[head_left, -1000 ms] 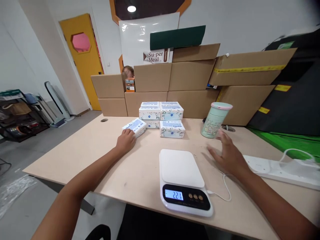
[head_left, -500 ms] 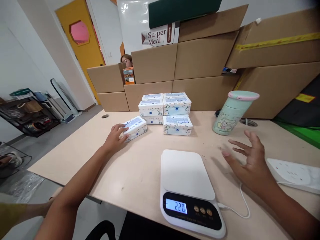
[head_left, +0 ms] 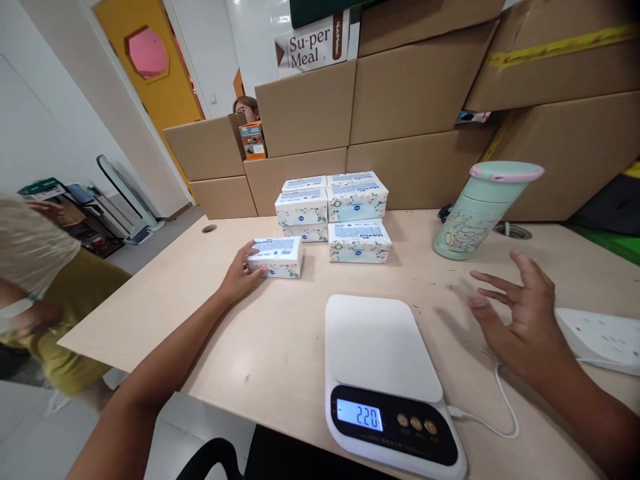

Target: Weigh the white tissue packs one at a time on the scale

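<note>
Turned from its earlier slant, the loose pack (head_left: 280, 259) now lies almost square to the tabletop (head_left: 270, 337), its long printed side facing the person. At the left edge, a passer-by (head_left: 35, 300) in olive cloth has come further into view.

The left hand (head_left: 241, 277) holds the pack by its left end, fingers over the top and thumb along the front face. The pack sits beyond and to the left of the scale (head_left: 383, 343), just to the near left of the stack (head_left: 357, 200). The right hand (head_left: 525, 323) is well apart from it, fingers spread wide and holding nothing, between the scale and the power strip (head_left: 603, 337), with the tumbler (head_left: 480, 210) standing beyond.

Pack and stack share a soft, blocky shape, wrapped in white film with blue lettering and small leafy prints; one lower unit of the stack juts toward the person. The scale has a smooth white plate with rounded corners, a glossy black panel with a lit display, and a thin white cable (head_left: 510, 400). The tumbler is a mint cylinder with a pink-edged lid and a cartoon print. Pale, fine-grained and faintly marked, the tabletop runs back to matte brown cardboard boxes (head_left: 305, 110).
</note>
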A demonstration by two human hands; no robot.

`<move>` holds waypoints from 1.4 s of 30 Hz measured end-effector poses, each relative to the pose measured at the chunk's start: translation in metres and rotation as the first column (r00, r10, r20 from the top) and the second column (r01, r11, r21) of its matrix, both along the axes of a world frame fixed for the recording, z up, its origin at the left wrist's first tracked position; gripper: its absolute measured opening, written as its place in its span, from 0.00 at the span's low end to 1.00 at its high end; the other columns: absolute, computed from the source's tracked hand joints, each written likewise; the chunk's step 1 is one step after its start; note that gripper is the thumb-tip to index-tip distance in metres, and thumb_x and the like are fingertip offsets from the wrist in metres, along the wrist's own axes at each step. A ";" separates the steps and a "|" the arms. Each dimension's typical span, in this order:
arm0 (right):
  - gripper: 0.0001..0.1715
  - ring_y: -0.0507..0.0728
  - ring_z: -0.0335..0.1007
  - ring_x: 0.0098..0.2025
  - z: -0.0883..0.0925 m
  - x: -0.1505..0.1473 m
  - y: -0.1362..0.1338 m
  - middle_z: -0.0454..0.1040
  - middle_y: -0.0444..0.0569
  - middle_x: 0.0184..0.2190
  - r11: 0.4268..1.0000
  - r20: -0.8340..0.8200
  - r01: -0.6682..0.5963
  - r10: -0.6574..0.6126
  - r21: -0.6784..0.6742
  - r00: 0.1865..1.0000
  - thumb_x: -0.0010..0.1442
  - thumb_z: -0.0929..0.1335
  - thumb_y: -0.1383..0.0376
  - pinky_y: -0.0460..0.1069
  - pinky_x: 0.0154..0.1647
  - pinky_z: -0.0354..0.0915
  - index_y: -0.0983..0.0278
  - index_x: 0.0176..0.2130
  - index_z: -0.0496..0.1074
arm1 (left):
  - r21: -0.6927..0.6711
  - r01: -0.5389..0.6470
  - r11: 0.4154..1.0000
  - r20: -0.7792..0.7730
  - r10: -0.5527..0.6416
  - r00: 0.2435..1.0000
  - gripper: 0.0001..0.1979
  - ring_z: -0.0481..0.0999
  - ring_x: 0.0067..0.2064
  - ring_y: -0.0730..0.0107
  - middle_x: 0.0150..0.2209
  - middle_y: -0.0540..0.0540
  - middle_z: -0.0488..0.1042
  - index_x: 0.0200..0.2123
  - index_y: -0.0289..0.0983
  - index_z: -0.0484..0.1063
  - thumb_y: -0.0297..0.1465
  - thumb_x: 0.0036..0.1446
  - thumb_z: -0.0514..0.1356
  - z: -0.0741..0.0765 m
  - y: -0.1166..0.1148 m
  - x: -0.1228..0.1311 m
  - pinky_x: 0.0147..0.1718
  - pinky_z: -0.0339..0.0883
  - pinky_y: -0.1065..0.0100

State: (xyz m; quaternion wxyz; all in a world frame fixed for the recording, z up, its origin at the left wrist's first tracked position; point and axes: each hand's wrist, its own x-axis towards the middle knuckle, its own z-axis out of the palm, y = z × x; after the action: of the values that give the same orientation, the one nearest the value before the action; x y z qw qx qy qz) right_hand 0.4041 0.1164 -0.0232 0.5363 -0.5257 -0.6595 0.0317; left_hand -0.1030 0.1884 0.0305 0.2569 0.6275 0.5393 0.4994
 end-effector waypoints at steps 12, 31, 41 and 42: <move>0.49 0.75 0.83 0.58 -0.008 0.009 0.005 0.52 0.66 0.77 0.998 0.077 0.021 -0.026 0.065 0.997 0.71 0.68 0.44 0.76 0.55 0.78 0.42 0.80 0.43 | 0.044 0.188 0.981 -0.307 -0.165 0.937 0.34 0.57 0.78 0.44 0.79 0.35 0.52 0.65 0.43 0.62 0.43 0.60 0.69 -0.028 0.070 0.038 0.63 0.73 0.52; 0.54 0.78 0.81 0.60 -0.009 0.027 0.006 0.52 0.70 0.77 0.998 0.040 0.035 -0.037 0.045 0.999 0.66 0.73 0.42 0.76 0.53 0.78 0.42 0.79 0.48 | 0.070 0.074 0.995 -0.334 -0.047 0.941 0.41 0.42 0.83 0.42 0.79 0.33 0.44 0.72 0.45 0.57 0.42 0.61 0.70 -0.038 0.080 0.056 0.75 0.59 0.42; 0.53 0.76 0.82 0.58 0.001 0.034 0.005 0.53 0.69 0.77 0.991 0.045 0.112 -0.115 0.073 0.992 0.66 0.73 0.44 0.74 0.54 0.79 0.46 0.79 0.50 | 0.220 0.083 0.972 -0.464 0.029 0.885 0.24 0.72 0.66 0.52 0.58 0.38 0.79 0.49 0.41 0.76 0.46 0.76 0.43 0.010 0.071 0.068 0.70 0.62 0.46; 0.52 0.76 0.82 0.59 0.003 0.031 0.004 0.54 0.69 0.77 0.991 0.038 0.107 -0.110 0.076 0.993 0.67 0.72 0.44 0.74 0.54 0.79 0.47 0.79 0.50 | 0.204 0.063 0.977 -0.462 0.040 0.886 0.24 0.75 0.61 0.53 0.53 0.39 0.81 0.45 0.41 0.76 0.45 0.76 0.43 0.021 0.074 0.071 0.67 0.65 0.48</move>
State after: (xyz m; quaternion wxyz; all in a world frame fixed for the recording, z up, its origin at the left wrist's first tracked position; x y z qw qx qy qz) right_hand 0.4348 0.1208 -0.0202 0.5425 -0.5410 -0.6418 -0.0329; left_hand -0.0323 0.2628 0.0516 0.0548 0.7556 0.5244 0.3886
